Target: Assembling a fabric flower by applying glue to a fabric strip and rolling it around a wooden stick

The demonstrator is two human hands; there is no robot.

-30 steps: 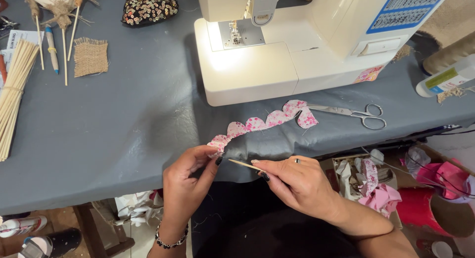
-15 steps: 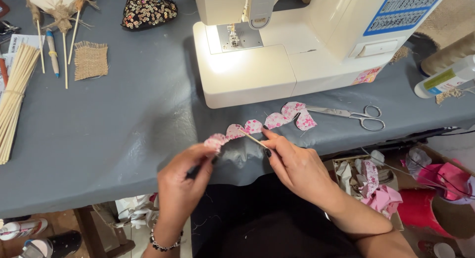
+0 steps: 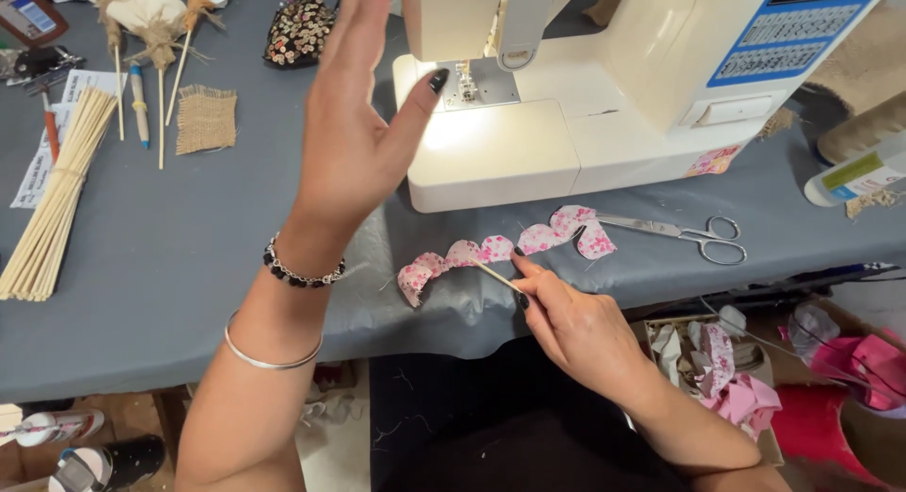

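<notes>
**Right hand working a stick at the scalloped fabric strip; left hand lifted**

The right hand is pinching a thin wooden stick between thumb and fingertips, so its grip is closed on the stick. The stick's far end is touching the pink floral scalloped fabric strip, about at the strip's middle. The strip is lying on the grey tabletop, close to the near edge, curving from lower left up toward the right, just in front of the white sewing machine.

The left hand is hovering above the tabletop with fingers extended and spread, palm facing right; its grip is open and is holding nothing. It is sitting just left of the machine's lit needle area. A beaded bracelet and a metal bangle are showing on the left wrist and forearm.

Scissors are lying flat on the tabletop just right of the strip's right end. A bundle of wooden sticks is lying at the left side, well apart from the hands, with a burlap square near it. A box of fabric scraps is sitting below the tabletop edge, to the right of the right forearm.
</notes>
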